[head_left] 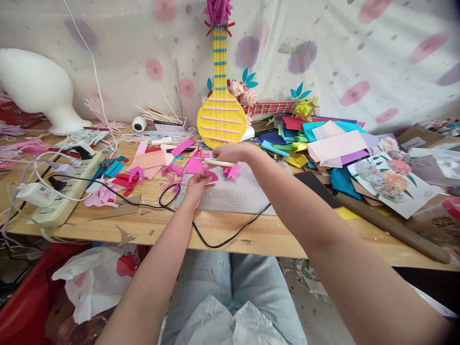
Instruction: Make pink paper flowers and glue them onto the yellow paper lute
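Crosswise, white stick point(222, 163) in right hand point(230, 152), tip leftward.

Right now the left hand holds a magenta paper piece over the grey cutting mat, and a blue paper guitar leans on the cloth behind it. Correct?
Not quite. The head view shows the guitar is yellow, not blue. The rest holds: the left hand holds the magenta paper piece over the grey cutting mat, and the guitar leans on the cloth behind.
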`<state>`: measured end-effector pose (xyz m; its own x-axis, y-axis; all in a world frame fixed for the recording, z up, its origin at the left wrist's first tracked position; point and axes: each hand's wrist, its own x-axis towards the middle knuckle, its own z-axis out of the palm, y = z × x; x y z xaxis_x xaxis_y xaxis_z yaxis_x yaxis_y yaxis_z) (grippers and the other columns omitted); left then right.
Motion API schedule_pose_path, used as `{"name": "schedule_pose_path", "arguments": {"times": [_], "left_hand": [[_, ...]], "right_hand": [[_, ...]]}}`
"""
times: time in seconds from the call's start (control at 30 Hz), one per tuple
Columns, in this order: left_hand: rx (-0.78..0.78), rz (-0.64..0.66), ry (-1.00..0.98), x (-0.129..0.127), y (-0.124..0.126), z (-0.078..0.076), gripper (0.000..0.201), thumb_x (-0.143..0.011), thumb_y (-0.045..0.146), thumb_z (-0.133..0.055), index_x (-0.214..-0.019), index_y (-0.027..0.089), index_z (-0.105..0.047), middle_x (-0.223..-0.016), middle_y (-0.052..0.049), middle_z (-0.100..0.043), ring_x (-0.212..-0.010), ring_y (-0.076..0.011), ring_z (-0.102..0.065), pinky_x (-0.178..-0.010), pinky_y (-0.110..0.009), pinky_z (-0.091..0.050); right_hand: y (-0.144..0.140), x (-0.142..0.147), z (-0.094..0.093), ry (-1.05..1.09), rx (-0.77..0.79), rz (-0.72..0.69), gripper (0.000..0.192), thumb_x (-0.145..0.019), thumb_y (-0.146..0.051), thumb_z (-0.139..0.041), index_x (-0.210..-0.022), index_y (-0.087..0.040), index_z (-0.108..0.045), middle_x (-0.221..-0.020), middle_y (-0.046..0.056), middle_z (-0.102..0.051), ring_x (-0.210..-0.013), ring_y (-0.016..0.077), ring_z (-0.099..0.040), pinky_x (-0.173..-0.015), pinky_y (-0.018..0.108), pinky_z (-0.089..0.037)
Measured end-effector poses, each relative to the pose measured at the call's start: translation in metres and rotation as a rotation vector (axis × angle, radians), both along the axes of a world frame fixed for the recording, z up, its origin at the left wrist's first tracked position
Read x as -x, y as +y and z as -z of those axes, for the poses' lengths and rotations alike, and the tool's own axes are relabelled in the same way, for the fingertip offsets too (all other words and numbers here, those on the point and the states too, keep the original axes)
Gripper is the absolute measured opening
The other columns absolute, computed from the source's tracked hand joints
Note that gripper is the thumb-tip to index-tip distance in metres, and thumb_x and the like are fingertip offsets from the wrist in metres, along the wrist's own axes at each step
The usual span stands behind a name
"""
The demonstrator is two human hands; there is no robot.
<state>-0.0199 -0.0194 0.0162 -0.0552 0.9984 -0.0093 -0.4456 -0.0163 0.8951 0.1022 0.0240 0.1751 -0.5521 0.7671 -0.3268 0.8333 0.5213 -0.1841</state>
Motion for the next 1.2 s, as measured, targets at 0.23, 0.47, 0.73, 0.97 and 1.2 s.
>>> {"name": "schedule_pose_path", "arguments": {"times": [0.23, 0.47, 0.73, 0.97, 1.2], "left_hand": [[0.006, 0.047, -0.048, -0.002, -0.001, -0.003, 0.03, -0.046, 0.026, -0.081, -0.065, 0.015, -0.06, -0.069, 0.001, -0.065, -0.073, -0.0148, -0.064, -0.068, -0.029, -0.052], [0.029, 0.155, -0.063, -0.002, 0.0, -0.004, 0.024, -0.051, 0.02, -0.078, -0.066, 0.014, -0.06, -0.069, 0.001, -0.065, -0.07, -0.0124, -0.063, -0.068, -0.027, -0.052], [0.042, 0.199, -0.097, -0.001, -0.001, -0.003, 0.018, -0.053, 0.015, -0.074, -0.066, 0.015, -0.061, -0.068, 0.001, -0.066, -0.068, -0.0131, -0.063, -0.067, -0.029, -0.054], [0.043, 0.209, -0.108, 0.0, -0.002, -0.005, 0.018, -0.053, 0.015, -0.074, -0.064, 0.015, -0.06, -0.065, 0.002, -0.065, -0.066, -0.012, -0.063, -0.064, -0.028, -0.054], [0.055, 0.219, -0.093, 0.0, -0.002, -0.003, 0.016, -0.054, 0.014, -0.073, -0.066, 0.015, -0.062, -0.066, 0.002, -0.065, -0.065, -0.01, -0.062, -0.067, -0.026, -0.054]], "right_hand": [[-0.016, -0.07, 0.043, 0.191, 0.054, 0.063, 0.053, -0.068, -0.066, -0.057, -0.089, -0.018, -0.054, -0.087, 0.006, -0.06, -0.077, 0.0184, -0.054, -0.062, 0.026, -0.036], [-0.029, -0.095, 0.07, 0.396, 0.283, 0.047, 0.048, -0.073, -0.064, -0.054, -0.079, -0.016, -0.048, -0.071, 0.001, -0.051, -0.062, 0.0111, -0.046, -0.057, 0.024, -0.034], [-0.03, -0.089, 0.072, 0.539, 0.543, 0.015, 0.042, -0.076, -0.056, -0.056, -0.07, -0.017, -0.043, -0.061, -0.004, -0.041, -0.053, 0.007, -0.041, -0.048, 0.022, -0.033], [-0.032, -0.092, 0.079, 0.607, 0.577, 0.022, 0.04, -0.077, -0.055, -0.057, -0.075, -0.017, -0.043, -0.065, -0.003, -0.044, -0.054, 0.0062, -0.042, -0.049, 0.021, -0.035], [-0.038, -0.086, 0.078, 0.612, 0.559, 0.053, 0.045, -0.074, -0.058, -0.059, -0.071, -0.018, -0.039, -0.06, -0.004, -0.042, -0.049, 0.0053, -0.04, -0.045, 0.02, -0.032]]}}
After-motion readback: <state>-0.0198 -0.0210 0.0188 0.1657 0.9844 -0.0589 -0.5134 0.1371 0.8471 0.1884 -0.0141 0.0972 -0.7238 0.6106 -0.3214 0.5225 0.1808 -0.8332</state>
